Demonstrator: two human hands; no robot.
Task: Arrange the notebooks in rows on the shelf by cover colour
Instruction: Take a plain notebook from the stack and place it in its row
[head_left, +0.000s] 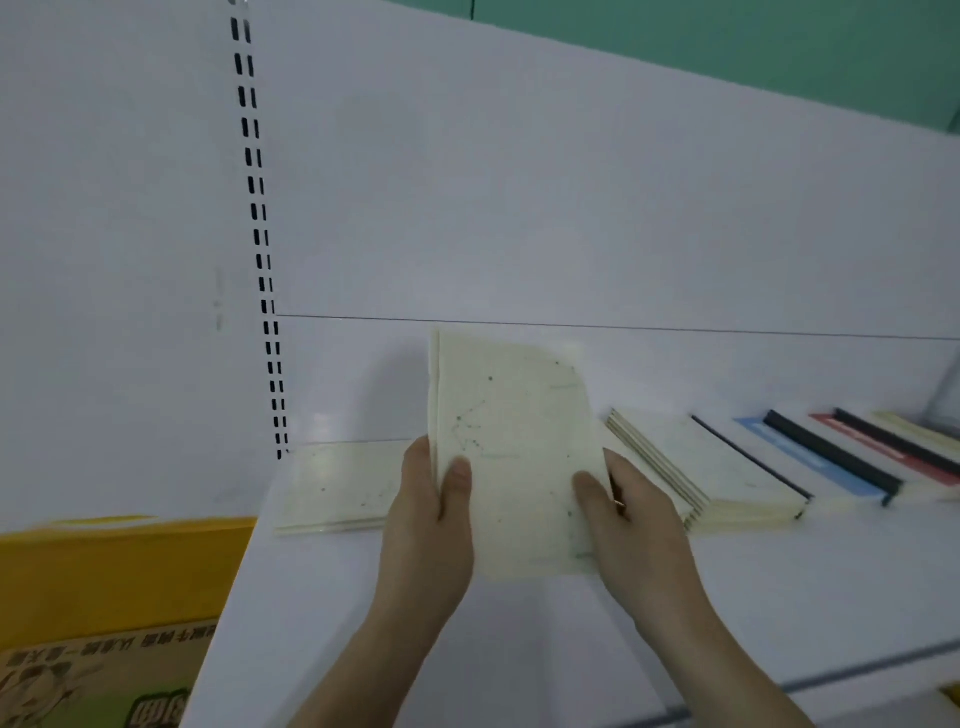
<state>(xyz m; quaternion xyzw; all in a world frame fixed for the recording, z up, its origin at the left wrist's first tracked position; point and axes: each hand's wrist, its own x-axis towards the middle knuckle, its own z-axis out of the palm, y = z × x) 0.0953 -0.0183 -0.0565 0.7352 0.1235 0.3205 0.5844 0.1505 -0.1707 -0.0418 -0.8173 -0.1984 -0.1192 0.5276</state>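
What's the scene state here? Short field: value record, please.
held: cream notebooks, a small stack, upright above the shelf
left hand: grips the stack's left edge
right hand: grips its right edge
left of hands: cream pile lying flat
right of hands: leaning cream stack, then blue notebook and red notebook
off shelf: yellow box at lower left

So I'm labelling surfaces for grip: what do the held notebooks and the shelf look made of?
Notebooks: matte cream paper or card covers, probably; one top corner curls over. Shelf: smooth white surface, likely painted metal, faintly glossy, though laminate is possible.
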